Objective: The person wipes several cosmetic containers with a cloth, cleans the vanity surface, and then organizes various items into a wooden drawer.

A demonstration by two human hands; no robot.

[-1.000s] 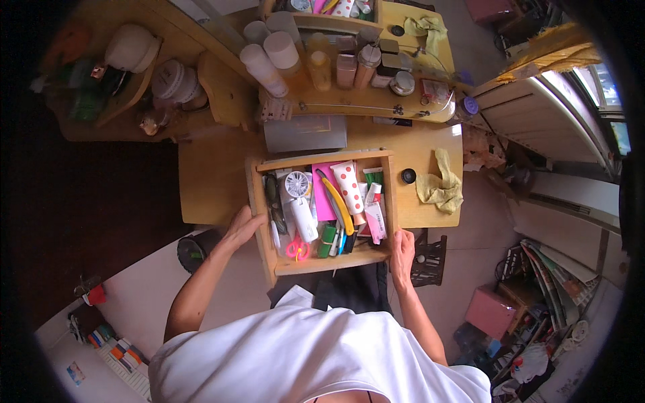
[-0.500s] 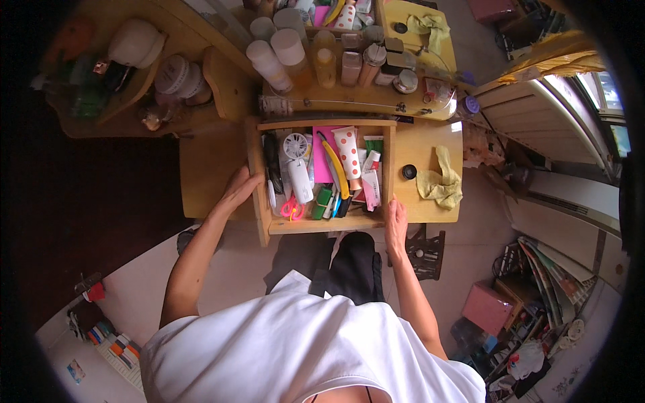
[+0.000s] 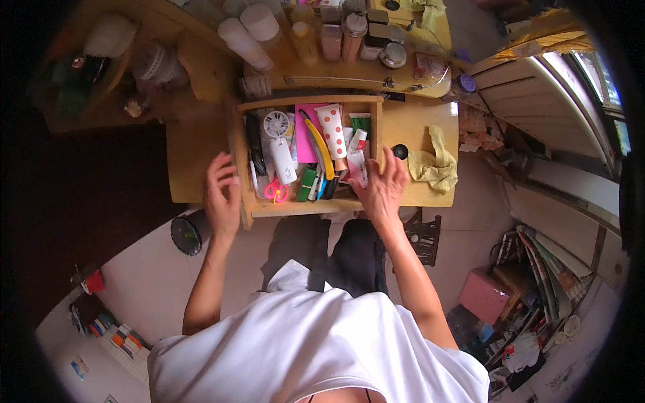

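A wooden drawer (image 3: 295, 209) full of small things lies before me. At its left side, my left hand (image 3: 223, 195) is raised with the fingers apart and nothing in them. My right hand (image 3: 383, 189) is spread over the front right corner, fingertips close to a pink-and-white box (image 3: 357, 168); whether they touch it I cannot tell. Inside lie a white handheld fan (image 3: 282, 161), pink scissors (image 3: 276, 191), a green box (image 3: 307, 185), a pink sheet (image 3: 306, 138), a curved yellow strip-like thing (image 3: 321, 149), a red-dotted white tube (image 3: 330, 131) and a red-and-white tube (image 3: 359, 140).
On the tabletop (image 3: 420, 191) right of the drawer are a black round lid (image 3: 400, 151) and a crumpled yellow cloth (image 3: 433, 164). Bottles (image 3: 259, 23) and a jar (image 3: 393, 55) line the back ledge. A dark bin (image 3: 185, 235) stands on the floor at left.
Both hands have let go of the drawer's sides. The right has moved inward over the front right corner, fingers spread; the left has lifted off. The view has shifted slightly.
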